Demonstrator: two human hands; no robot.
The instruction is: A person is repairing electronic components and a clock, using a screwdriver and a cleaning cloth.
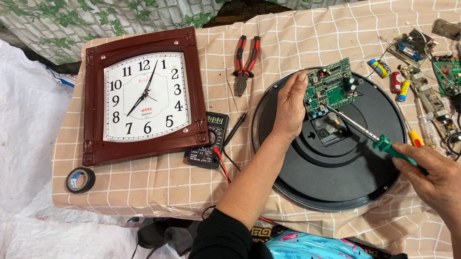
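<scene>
Pinching the board [331, 87] mid-frame, left hand [289, 105] should keep steady while right hand [438, 177] grips the iron [365, 133], tip touching lightly.

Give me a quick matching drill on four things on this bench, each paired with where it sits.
1. circuit board
2. soldering iron
3. pliers
4. tape roll

A. left edge of the cloth, below the square clock
B. in the right hand
C. in the left hand, over the round black clock back
D. between the two clocks, near the far edge

Pairs: 1-C, 2-B, 3-D, 4-A
</scene>
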